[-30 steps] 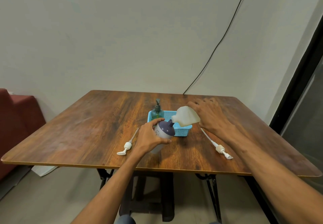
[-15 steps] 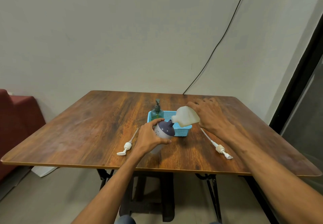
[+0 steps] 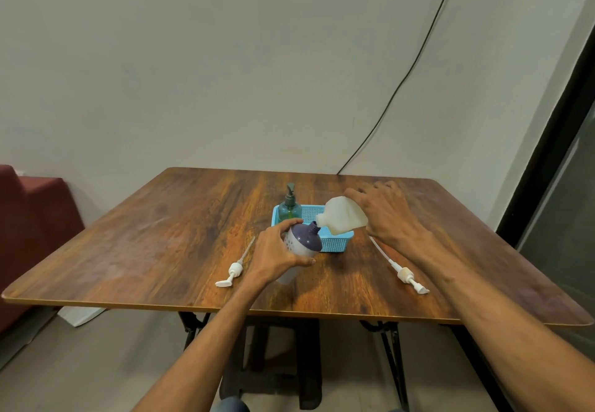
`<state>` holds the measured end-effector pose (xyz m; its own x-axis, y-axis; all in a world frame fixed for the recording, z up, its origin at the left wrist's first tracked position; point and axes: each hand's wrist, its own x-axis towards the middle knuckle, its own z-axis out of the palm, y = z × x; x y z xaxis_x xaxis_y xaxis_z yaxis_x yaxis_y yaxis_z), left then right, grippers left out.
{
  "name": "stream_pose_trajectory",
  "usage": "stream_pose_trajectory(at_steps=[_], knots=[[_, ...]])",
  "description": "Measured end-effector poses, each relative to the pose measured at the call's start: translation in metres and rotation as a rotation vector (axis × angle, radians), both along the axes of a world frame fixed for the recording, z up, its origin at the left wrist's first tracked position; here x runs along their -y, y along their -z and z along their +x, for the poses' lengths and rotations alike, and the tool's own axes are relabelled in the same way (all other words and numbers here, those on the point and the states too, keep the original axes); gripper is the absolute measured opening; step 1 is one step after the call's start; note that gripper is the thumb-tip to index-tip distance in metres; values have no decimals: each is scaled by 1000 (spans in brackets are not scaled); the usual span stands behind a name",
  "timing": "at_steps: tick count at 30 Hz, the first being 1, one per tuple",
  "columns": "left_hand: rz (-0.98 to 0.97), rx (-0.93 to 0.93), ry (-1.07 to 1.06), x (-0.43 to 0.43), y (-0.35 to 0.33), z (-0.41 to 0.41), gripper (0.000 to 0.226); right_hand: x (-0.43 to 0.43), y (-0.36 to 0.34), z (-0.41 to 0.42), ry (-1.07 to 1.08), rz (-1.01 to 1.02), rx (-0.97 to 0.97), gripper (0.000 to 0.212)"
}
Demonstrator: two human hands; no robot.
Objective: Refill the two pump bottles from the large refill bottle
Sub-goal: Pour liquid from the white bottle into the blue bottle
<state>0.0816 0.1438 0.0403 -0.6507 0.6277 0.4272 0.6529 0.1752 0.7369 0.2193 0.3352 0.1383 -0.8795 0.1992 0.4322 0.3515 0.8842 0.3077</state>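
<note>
Refill bottle [image 3: 343, 217], gripped in the right hand [image 3: 389, 215], is tipped mouth-to-neck over the purple-topped pump bottle [image 3: 302, 241], which the left hand [image 3: 277, 257] clasps, tilted, at mid-tabletop [image 3: 161, 234]: the pour looks under way. Next, the mouths must be kept aligned. The blue basket [image 3: 335, 244] behind holds a green pump bottle [image 3: 289, 209]; fill levels cannot be told.

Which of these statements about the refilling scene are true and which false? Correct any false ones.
1. The left hand grips the purple-topped bottle while the right hand tips the large refill bottle toward its neck. True.
2. The purple-topped bottle has its pump fitted. False: its neck is open.
3. Two loose pump heads lie on the table, one on each side. True.
4. A green pump bottle stands upright at the blue basket's far left corner. True.
5. The green pump bottle has no pump. False: its pump is fitted.
</note>
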Motion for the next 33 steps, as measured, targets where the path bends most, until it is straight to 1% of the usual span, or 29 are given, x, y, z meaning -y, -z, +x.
stream_pose_trajectory(at_steps=[4,9,27,33], knots=[[8,3,0,1,1,-1,84,0,-1,0,1,12,7,58],[4,-1,-6,0,1,-2,84,1,-2,1,2,32,7,54],[2,-6,0,0,0,-2,85,-1,-3,-2,4,27,17,57],[14,-9,7,0,0,-2,86,-2,-3,-3,1,41,6,54]])
